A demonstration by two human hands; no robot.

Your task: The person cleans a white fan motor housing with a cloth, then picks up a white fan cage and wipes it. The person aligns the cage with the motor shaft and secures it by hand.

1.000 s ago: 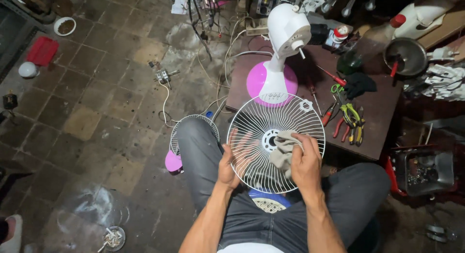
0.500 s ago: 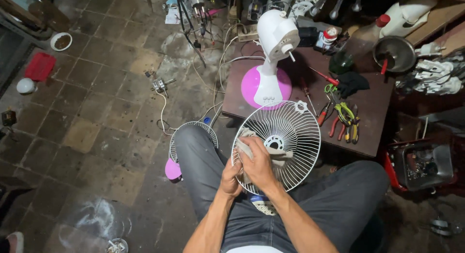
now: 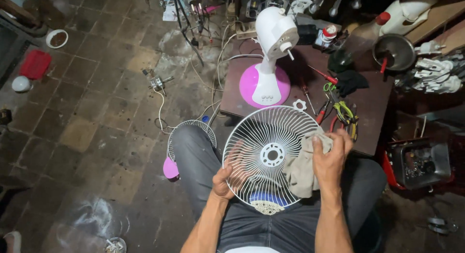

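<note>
- Right hand (image 3: 331, 158): clenched on a beige rag (image 3: 301, 166), pressing it against the right part of a white wire fan grille (image 3: 271, 156).
- Left hand (image 3: 224, 179): grasping the grille's lower-left rim, fingers partly behind the wires. The grille stands tilted over the person's lap, between the knees, near the edge of the surface (image 3: 373, 112).
- Step in hand, as judged: wiping the wires. Best done along the spokes from hub to rim, with the left hand steadying the rim and turning it in stages; pressure should stay light, since thin wires bend.
- Edges: the grille's upper rim sits just beside the surface's near edge, close to the pliers and screwdrivers (image 3: 339, 110) lying there; a wide sweep could knock them.
- On the surface, beyond: a white fan body on a pink base (image 3: 265, 86), a white plastic ring nut (image 3: 300, 105), a dark pan (image 3: 393, 52).
- Open room: the tiled floor (image 3: 97, 112) at left is largely free; a second grille (image 3: 191, 136) with a pink piece leans by the left knee. At right, a red-edged box (image 3: 421, 163) crowds the leg.
</note>
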